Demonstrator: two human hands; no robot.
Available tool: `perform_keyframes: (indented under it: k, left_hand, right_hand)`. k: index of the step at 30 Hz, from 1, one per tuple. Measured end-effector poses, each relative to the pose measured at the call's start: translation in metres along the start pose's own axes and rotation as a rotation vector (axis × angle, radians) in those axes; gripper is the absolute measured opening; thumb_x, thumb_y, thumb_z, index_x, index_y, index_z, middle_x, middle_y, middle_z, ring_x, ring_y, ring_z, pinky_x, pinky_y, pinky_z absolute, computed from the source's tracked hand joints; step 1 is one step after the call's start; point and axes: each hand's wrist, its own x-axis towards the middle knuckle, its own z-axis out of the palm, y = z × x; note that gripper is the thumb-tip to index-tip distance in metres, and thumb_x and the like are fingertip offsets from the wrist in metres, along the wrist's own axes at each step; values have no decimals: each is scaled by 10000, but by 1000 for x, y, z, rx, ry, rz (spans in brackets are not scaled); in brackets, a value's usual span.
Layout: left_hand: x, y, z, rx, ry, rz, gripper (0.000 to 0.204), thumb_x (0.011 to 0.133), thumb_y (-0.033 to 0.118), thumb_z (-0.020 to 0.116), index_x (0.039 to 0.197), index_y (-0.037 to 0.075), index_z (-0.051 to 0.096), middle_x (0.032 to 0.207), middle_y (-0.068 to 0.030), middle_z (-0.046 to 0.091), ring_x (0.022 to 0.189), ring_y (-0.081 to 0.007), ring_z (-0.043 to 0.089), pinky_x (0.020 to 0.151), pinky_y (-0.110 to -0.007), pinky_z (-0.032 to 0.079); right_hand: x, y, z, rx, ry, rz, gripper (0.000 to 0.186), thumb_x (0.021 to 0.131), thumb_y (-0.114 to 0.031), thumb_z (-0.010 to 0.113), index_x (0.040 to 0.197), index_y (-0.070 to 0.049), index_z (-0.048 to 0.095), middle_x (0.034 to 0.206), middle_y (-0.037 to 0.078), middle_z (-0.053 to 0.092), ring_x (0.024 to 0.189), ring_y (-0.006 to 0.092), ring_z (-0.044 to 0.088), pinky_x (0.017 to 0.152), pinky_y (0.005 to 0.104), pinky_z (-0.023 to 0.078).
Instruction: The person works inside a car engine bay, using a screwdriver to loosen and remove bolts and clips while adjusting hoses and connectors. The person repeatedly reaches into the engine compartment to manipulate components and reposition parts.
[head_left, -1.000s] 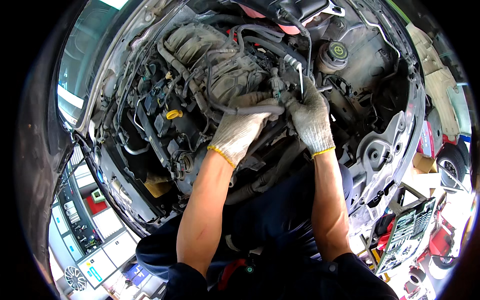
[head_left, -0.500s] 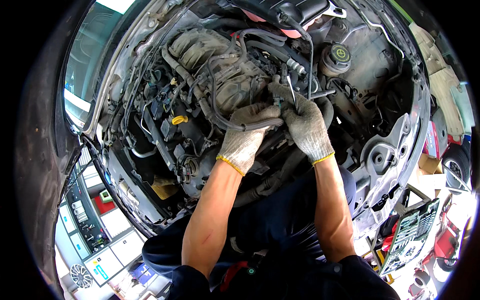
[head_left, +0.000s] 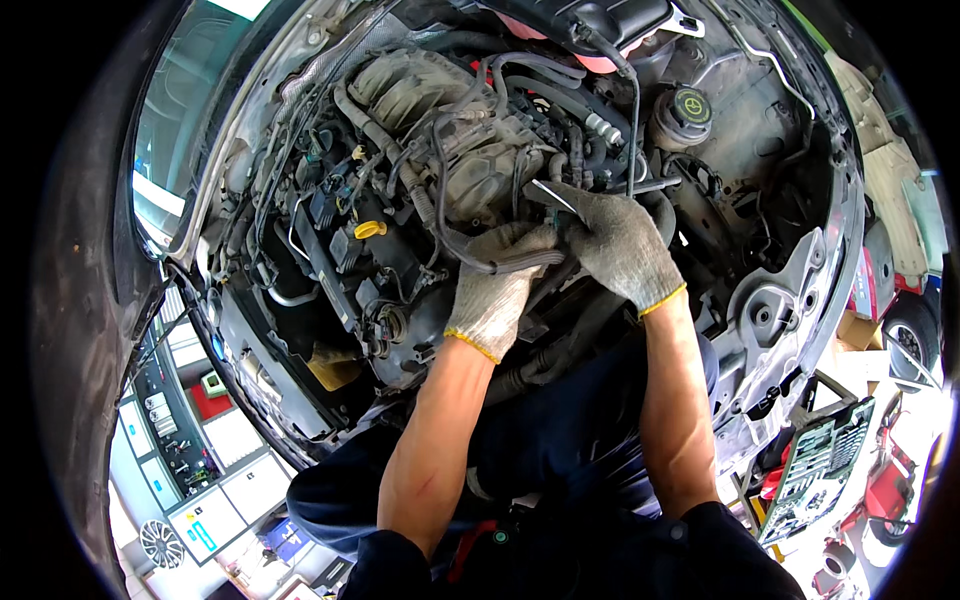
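Observation:
Both my hands wear off-white knit gloves with yellow cuffs and work over a dusty engine (head_left: 485,180). My left hand (head_left: 490,290) is closed around a ribbed black hose (head_left: 528,261) that loops down from the engine's top. Close beside it, my right hand (head_left: 628,248) is closed on a tool with a slim, bright metal shaft (head_left: 556,197). The shaft slants up to the left out of the fist; its handle is hidden in the glove. Where the fingertips of both hands meet, the hose end is hidden.
A yellow dipstick handle (head_left: 370,229) sticks up left of my hands. A round reservoir cap (head_left: 691,105) is at the far right. A thin black pipe (head_left: 633,130) drops close behind my right hand. Outside the car, an open tool case (head_left: 822,470) stands at the lower right.
My right hand has turned, and the metal shaft has swung from nearly upright to a leftward slant. My left hand keeps the hose. The whole view has shifted slightly.

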Motion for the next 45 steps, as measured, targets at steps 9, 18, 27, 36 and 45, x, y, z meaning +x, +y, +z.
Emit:
perform_keyframes:
  k: [9,18,27,36,45]
  left_hand:
    - [29,14,3,61,-85,-64,253,922,208,797,1087,19,766,917,0,732,791,-78,649,649,-212,474]
    - [18,11,13,120,-59,35,184,931,183,753,978,6,774,816,13,675,718,-63,543,671,-266,454]
    - [-12,-11,5,282,29,0,212,962,171,730,1087,0,745,884,-81,744,711,-111,625,680,-298,517]
    - [-47,52,-27,940,-50,221,376,998,229,714,1285,-7,653,899,-79,716,775,-132,672,697,-291,539]
    - [1,110,2,254,-28,316,359,1062,299,654,1221,-22,667,1059,-146,763,792,-164,746,728,-293,620]
  right_hand:
    - [31,8,-25,349,76,427,520,971,-456,686,1174,22,721,917,213,752,848,339,731,813,424,566]
    - [43,-6,-3,23,179,322,497,826,-472,693,884,16,769,885,295,717,926,458,710,859,502,569]
    - [53,12,-9,3,216,259,466,786,-404,747,904,47,754,897,305,714,919,454,718,832,491,583]
    - [57,30,-18,228,112,294,593,741,-451,821,1101,13,732,908,229,764,919,393,742,846,449,574]
    - [35,44,-49,359,375,471,483,919,-473,745,1050,-10,779,713,117,710,630,190,655,661,350,525]
